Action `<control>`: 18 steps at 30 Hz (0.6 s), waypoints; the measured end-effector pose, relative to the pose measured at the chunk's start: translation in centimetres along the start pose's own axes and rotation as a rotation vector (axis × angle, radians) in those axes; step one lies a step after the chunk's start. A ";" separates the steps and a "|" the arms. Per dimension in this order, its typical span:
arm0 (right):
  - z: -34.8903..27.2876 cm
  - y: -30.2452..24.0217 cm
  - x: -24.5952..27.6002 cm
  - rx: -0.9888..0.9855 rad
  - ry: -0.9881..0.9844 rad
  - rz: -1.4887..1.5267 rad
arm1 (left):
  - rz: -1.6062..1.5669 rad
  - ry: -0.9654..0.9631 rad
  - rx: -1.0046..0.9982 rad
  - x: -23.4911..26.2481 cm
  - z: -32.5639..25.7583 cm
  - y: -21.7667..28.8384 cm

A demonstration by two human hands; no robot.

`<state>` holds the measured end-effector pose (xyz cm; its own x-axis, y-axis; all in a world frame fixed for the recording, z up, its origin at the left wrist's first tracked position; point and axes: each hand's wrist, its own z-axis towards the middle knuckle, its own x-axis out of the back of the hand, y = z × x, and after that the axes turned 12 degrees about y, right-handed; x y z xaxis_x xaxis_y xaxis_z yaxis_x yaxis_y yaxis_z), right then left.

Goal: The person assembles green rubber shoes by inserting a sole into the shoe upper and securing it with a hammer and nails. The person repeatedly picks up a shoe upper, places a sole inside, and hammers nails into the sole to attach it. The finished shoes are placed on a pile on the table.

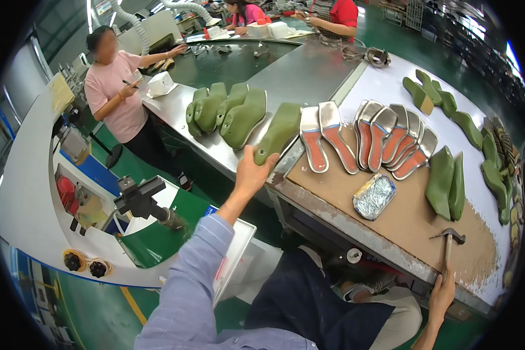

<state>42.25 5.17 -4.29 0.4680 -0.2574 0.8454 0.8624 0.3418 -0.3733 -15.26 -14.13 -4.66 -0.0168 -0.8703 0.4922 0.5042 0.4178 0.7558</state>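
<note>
My left hand reaches forward and is closed on the narrow end of a green shoe last. That last lies at the seam between the metal table and the brown board, beside a row of several green lasts. At the lower right my right hand grips the wooden handle of a hammer, its metal head over the board's edge. Between the hands, silver-and-red insoles lie in an overlapping row. A foil-wrapped block and two green lasts rest nearer me.
More green lasts line the right side of the white-covered bench. A green machine with a black fixture stands at my left. Across the table a person in pink holds a pen; two other people work at the back.
</note>
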 end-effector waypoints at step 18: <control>-0.1 -0.3 0.4 0.080 0.039 0.039 | 0.883 -0.052 -0.331 0.3 14.2 1.1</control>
<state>42.18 4.83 -3.89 0.5097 -0.2773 0.8145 0.8258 0.4232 -0.3727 -26.98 -10.20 2.48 0.4536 -0.2583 0.8529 0.5723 0.8181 -0.0566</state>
